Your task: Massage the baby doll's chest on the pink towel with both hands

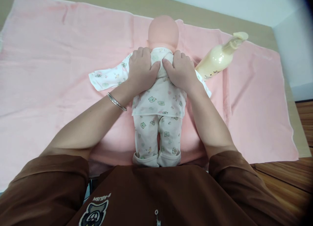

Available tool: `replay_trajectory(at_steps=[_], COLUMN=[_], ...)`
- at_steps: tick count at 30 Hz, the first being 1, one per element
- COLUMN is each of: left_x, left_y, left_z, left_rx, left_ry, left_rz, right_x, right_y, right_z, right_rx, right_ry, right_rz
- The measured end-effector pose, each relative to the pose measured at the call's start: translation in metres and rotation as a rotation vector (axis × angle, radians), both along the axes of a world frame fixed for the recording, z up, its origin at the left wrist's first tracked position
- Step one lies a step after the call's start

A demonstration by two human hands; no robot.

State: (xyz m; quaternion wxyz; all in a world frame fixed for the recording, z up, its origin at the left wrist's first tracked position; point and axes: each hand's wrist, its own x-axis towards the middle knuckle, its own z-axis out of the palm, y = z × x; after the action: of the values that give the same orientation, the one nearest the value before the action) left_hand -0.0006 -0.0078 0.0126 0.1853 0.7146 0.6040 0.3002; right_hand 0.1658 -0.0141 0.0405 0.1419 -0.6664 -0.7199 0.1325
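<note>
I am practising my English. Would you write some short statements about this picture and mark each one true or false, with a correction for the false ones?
1. A metal bangle is on the wrist of the left hand. True.
2. The left hand and the right hand both rest on the printed top of a baby doll, just below its head. True.
3. The cream pump bottle stands upright. False: it lies on its side next to the doll.
4. The doll lies on a blue towel. False: the towel is a pink towel.
5. The doll's trousers have small bear-face prints. True.
</note>
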Motion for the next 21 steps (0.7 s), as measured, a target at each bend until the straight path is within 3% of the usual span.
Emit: replay_trajectory(at_steps=[9, 13, 17, 21], left_x=[0.01, 0.005, -0.003, -0.006], left_y=[-0.042, -0.028, -0.002, 0.007], left_z=[0.03, 0.028, 0.016, 0.008], left_rx=[0.058, 0.06, 0.063, 0.068], left_ry=[0.224, 0.16, 0.061, 0.042], left_rz=[-0.111, -0.113, -0.049, -0.063], right_x=[-0.001, -0.007, -0.025, -0.037], right_y=[-0.002, -0.02, -0.05, -0.062], right_z=[0.011, 0.02, 0.029, 0.029], right_rx=[-0.05, -0.019, 0.043, 0.017], right_ry=[-0.071, -0.161, -0.27, -0.227], right_rz=[0.0, 0.031, 0.165, 0.136])
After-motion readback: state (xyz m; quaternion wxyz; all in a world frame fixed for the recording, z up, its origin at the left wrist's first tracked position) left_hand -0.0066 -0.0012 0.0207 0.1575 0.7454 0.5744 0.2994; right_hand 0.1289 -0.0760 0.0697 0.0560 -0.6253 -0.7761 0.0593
